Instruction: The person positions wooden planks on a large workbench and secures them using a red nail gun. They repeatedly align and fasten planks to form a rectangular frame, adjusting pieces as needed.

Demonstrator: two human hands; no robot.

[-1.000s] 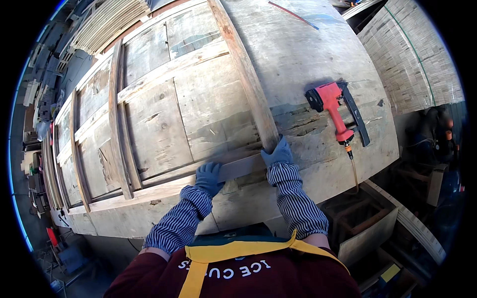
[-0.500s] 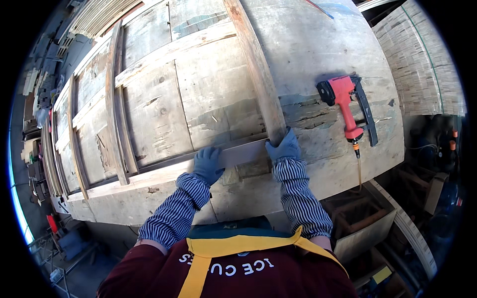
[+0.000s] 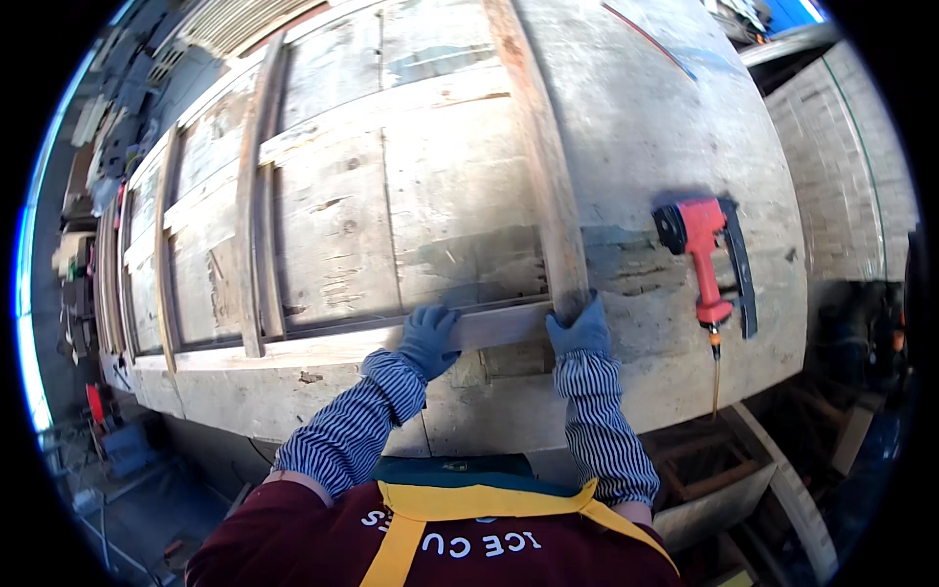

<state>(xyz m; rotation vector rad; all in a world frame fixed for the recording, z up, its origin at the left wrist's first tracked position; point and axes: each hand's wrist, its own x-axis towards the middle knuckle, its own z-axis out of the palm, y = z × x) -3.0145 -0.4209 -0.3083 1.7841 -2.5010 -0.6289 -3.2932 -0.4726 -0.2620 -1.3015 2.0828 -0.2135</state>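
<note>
Though near table edge (image 3: 665,411), left hand (image 3: 427,340), right hand (image 3: 580,328) curled round frame (image 3: 548,161), room rightward.

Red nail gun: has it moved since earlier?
No, the nail gun keeps its place left of the small dark mark on the tabletop; only the view shifted.

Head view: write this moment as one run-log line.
left hand: gripping near rail | right hand: gripping near end of right crosspiece | red power tool: on worktop, right of both hands
</note>
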